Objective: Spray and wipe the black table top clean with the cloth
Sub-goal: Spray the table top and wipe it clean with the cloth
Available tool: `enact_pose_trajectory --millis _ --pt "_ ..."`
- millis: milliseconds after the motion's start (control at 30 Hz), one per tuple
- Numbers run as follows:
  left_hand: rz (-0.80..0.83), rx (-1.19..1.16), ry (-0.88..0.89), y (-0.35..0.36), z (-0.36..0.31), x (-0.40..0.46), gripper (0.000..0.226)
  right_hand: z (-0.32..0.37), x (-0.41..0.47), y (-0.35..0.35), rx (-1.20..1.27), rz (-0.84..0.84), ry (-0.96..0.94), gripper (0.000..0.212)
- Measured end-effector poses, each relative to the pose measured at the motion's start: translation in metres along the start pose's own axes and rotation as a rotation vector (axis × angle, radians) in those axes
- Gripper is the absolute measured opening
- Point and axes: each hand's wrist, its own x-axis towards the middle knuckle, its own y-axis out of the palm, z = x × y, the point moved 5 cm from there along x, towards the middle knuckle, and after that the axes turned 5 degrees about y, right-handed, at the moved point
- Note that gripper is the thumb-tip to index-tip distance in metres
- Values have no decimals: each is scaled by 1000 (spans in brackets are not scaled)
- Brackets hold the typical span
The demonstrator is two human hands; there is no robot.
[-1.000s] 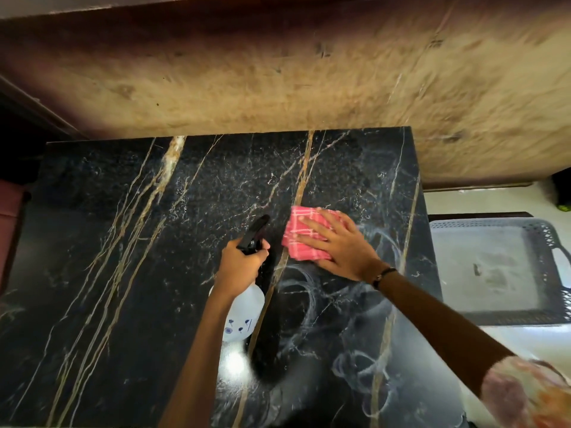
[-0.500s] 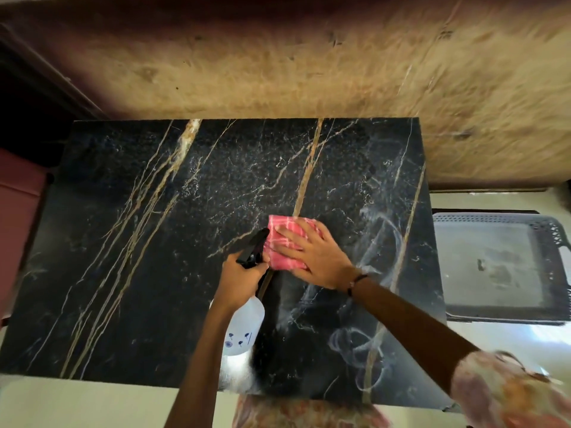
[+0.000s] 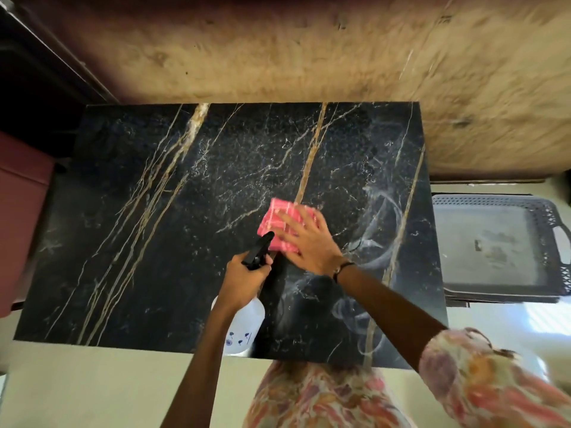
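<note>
Right now the right hand (image 3: 312, 242) lies flat with straight, spread fingers pressing a folded pink checked cloth (image 3: 279, 222) onto the black marble-patterned counter (image 3: 154, 242), a little right of the slab's middle and beside a long tan vein; a dark band circles that wrist. Just to its near left, the left hand (image 3: 247, 281) is curled round the neck of a white plastic spray bottle with a black trigger head (image 3: 244, 327), the black nozzle pointing up toward the cloth and almost touching its near corner, while the bottle's white body hangs over the counter's near edge area. Pale swirled wipe marks cover the right part of the slab, from beside the cloth down to the near right corner. Fine white speckles spread across the middle and far part. The whole left half of the counter, crossed by slanting gold and white veins, lies open with nothing on it, and so does the far strip along the mottled tan wall (image 3: 309, 57), which the counter's far edge meets. Off the right edge, apart from the slab, sits a grey plastic tray with a latticed rim (image 3: 494, 242) on a pale floor. A dull red object (image 3: 18, 217) stands just off the left edge. The near edge runs just ahead of the person's flowered garment (image 3: 324, 396)
</note>
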Motion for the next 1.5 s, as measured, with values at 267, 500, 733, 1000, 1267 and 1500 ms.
enact_pose_trajectory --millis 267,500,733,1000,1267,1500 --pt "0 -15 6 -14 21 -26 11 -64 -90 5 -65 -1 30 57" --pt "19 -7 28 -22 41 -49 7 13 -37 9 19 20 225 57" --pt "28 -37 3 -30 52 -66 7 62 -150 41 -36 44 -158 58" --pt "13 -10 0 -43 68 -84 6 34 -112 16 37 14 257 56" --pt "-4 -33 -8 -51 80 -93 13 115 -162 47 -40 88 -108 55" --pt "11 -43 24 -50 76 -104 13 14 -203 28 -70 118 168 57"
